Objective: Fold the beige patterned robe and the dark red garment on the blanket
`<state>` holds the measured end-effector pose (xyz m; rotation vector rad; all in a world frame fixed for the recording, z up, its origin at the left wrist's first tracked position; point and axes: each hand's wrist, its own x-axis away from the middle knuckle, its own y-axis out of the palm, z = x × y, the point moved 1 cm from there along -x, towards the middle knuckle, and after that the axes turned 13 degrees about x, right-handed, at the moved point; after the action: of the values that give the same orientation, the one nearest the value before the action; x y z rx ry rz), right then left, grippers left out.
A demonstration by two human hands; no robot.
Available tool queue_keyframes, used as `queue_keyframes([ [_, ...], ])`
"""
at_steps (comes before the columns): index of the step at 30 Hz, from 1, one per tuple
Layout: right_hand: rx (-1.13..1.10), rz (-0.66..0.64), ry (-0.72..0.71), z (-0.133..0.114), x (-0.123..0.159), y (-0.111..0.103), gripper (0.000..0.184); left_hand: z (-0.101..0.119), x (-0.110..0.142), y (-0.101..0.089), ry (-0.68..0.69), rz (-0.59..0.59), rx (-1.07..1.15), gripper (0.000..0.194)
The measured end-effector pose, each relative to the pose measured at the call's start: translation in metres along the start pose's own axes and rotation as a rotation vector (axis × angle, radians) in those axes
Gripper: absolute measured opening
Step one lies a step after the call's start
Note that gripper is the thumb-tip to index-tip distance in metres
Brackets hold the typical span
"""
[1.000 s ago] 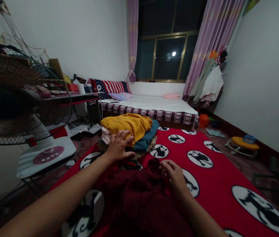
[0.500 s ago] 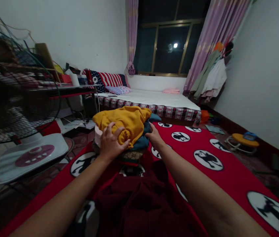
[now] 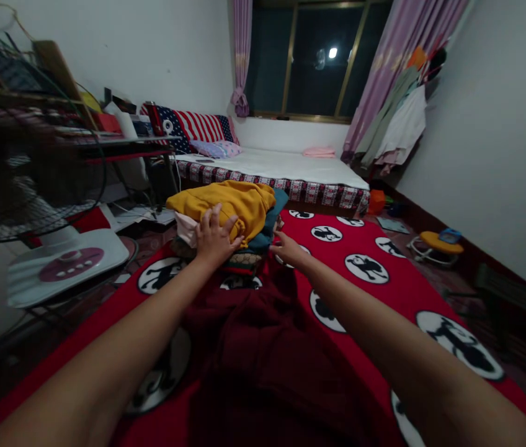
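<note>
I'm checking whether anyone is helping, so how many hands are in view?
2. The left hand rests against the front of the yellow garment atop the clothes stack; the right hand is at the stack's right side. No others show.

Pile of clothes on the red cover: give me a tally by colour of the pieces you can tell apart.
Yellow garment: 1
Teal garment: 1
Pale pink cloth: 1
Brown patterned cloth: 1
Total: 4, though the lower layers are partly hidden, so more pieces can't be ruled out.
</note>
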<state>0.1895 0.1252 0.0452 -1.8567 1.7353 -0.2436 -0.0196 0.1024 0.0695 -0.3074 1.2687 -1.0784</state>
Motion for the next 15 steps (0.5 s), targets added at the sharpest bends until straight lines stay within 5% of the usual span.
queue_keyframes([
  [4,0.124,-0.105,0.119,-0.016,0.084,-0.025,0.057,-0.005,0.008,-0.01,0.052,-0.066,0.038,0.058],
  [9,0.182,-0.202,0.033,-0.059,0.178,-0.043,0.072,-0.014,0.034,-0.036,0.049,-0.13,0.282,0.053],
  [13,0.465,-0.277,-0.155,-0.091,0.227,-0.013,0.102,-0.014,0.07,-0.052,-0.048,-0.041,0.435,0.042],
  [15,0.651,-0.227,-0.2,-0.098,0.239,0.008,0.101,-0.011,0.085,-0.054,-0.079,-0.035,0.477,0.039],
])
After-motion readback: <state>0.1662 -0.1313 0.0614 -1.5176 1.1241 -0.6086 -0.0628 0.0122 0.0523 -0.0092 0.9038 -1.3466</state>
